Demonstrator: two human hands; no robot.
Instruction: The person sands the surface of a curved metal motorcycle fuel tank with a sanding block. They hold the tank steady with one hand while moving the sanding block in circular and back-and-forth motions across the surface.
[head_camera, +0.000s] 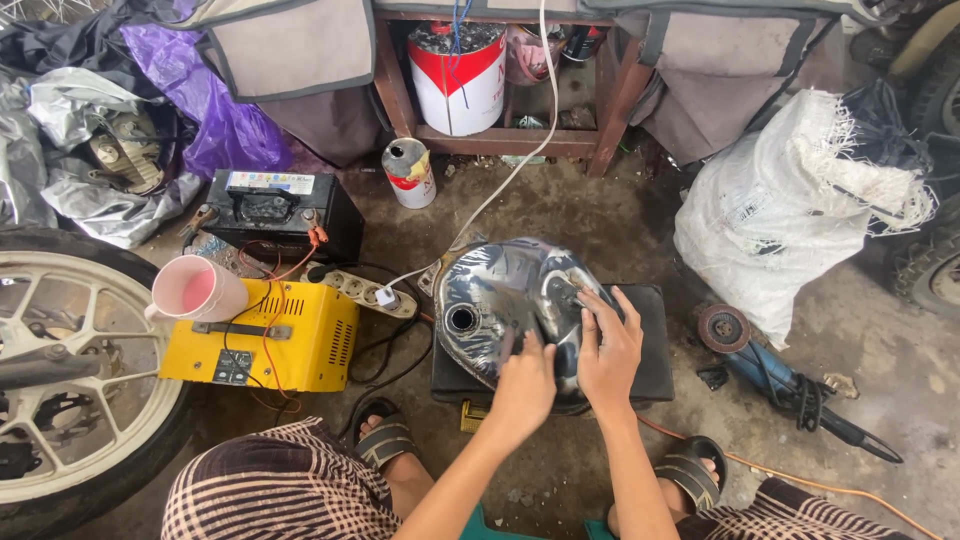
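A shiny bare-metal motorcycle fuel tank (495, 295) lies on a black box-like stand (655, 365) on the concrete floor, its round filler hole (461, 319) facing up. My left hand (525, 385) rests flat on the tank's near side, fingers pressed to the metal. My right hand (608, 345) lies on the tank's right side, fingers spread over the surface. Whether either hand has something under its palm is hidden.
A yellow charger box (290, 345) with a pink plastic jug (195, 290) on it stands left, behind it a black battery (275, 210) and a power strip (365, 290). An angle grinder (770, 375) lies right by a white sack (790, 210). A motorcycle wheel (70, 370) is far left.
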